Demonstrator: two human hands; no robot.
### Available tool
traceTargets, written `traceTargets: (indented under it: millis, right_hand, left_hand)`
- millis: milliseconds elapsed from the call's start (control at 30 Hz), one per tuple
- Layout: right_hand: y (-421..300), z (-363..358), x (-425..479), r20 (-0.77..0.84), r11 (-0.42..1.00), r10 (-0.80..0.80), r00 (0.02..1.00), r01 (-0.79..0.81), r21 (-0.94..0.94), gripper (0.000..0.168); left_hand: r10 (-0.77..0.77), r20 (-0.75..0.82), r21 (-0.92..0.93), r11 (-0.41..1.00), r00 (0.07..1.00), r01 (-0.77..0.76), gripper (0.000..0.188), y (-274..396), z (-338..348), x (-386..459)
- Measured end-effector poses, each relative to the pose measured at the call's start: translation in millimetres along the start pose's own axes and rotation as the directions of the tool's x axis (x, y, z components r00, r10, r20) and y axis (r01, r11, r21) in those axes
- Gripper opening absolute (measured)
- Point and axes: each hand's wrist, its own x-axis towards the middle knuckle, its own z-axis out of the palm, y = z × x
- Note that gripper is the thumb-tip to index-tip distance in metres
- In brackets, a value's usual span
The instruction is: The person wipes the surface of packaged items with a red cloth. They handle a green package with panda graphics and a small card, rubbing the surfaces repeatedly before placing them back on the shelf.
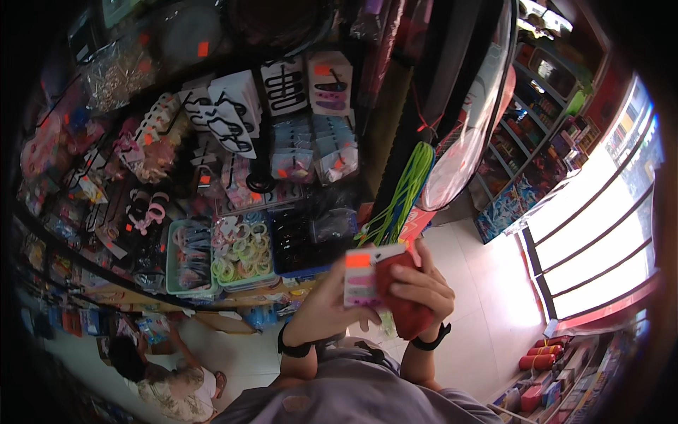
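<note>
My left hand (pixel 324 303) holds a white card of hair clips (pixel 360 289) by its left side; the card bears an orange sticker. In my right hand (pixel 426 289) is a bunched red cloth (pixel 405 302), pressed against the card's right part. Some of the clips are hidden behind the cloth. Just beyond my hands hangs a bundle of green cords (pixel 408 191). Ahead, similar carded clips (pixel 331 87) hang on the display beside a card of black hair clips (pixel 285 87). Below them are small plastic packets (pixel 333 143) on hooks.
On the shelf to the left stand a tub of coiled hair ties (pixel 243 249), a green tub of packets (pixel 190 259) and a blue tray (pixel 302 241). A badminton racket (pixel 455 159) hangs at the right. Another person (pixel 164 381) crouches at lower left. Red cylinders (pixel 537 361) lie lower right.
</note>
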Motion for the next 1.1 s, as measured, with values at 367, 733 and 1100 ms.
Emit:
traceTargets:
  millis: [367,733,1100]
  right_hand:
    - [-16,-19,-8,0.013,0.977,0.032,0.999,-0.029,-0.211,0.027]
    - [-25,-20,-4,0.169,0.967,0.084,0.982,-0.039,-0.251,0.027]
    - [-24,-11,-5,0.176,0.972,0.104,0.979,-0.062,-0.227,0.029]
  left_hand:
    - [0.042,0.109,-0.037,0.999,0.993,-0.038,0.097,-20,3,12]
    - [-0.069,0.103,-0.076,0.994,0.992,0.077,0.102,-31,4,21]
    - [-0.079,0.046,-0.18,0.98,0.996,0.086,0.121,-22,7,19]
